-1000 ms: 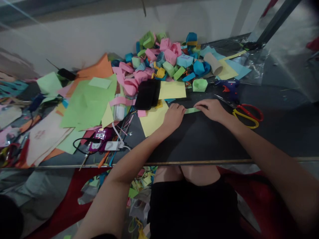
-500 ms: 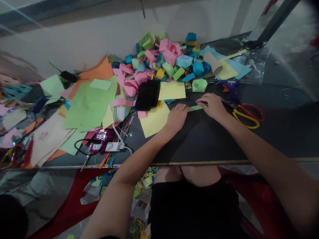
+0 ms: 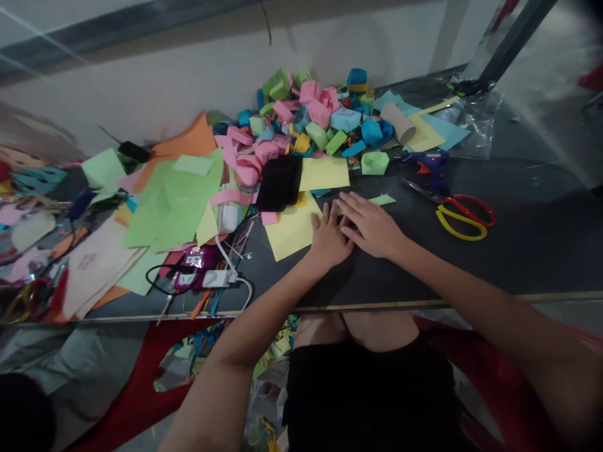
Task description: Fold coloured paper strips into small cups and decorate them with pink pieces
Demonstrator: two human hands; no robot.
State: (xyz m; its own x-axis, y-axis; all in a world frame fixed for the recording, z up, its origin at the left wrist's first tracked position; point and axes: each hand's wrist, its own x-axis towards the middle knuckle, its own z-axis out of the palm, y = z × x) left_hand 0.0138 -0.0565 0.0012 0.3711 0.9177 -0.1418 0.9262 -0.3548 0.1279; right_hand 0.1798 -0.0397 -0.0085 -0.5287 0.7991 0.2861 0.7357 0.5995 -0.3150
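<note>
A narrow green paper strip [image 3: 382, 199] lies on the dark table, its right end showing beyond my right hand [image 3: 372, 227]. That hand rests flat over the rest of the strip, fingers extended and pointing left. My left hand [image 3: 330, 238] presses down beside it with fingers spread, touching the right fingertips, near the edge of a yellow sheet [image 3: 289, 232]. Another yellow sheet [image 3: 325, 173] lies above the hands, beside a black phone-like object [image 3: 277, 183]. Behind my right hand sits a small green folded paper piece [image 3: 375, 163].
Scissors [image 3: 464, 216] with red and yellow handles and a blue glue gun [image 3: 432, 164] lie to the right. Colourful folded paper pieces [image 3: 318, 113] are heaped at the back. Green sheets [image 3: 164, 204], cables and a purple packet [image 3: 193, 263] cover the left.
My right hand has moved left along the strip, up against my left hand, and its fingers have straightened. My left hand's fingers have spread. The view has shifted slightly.
</note>
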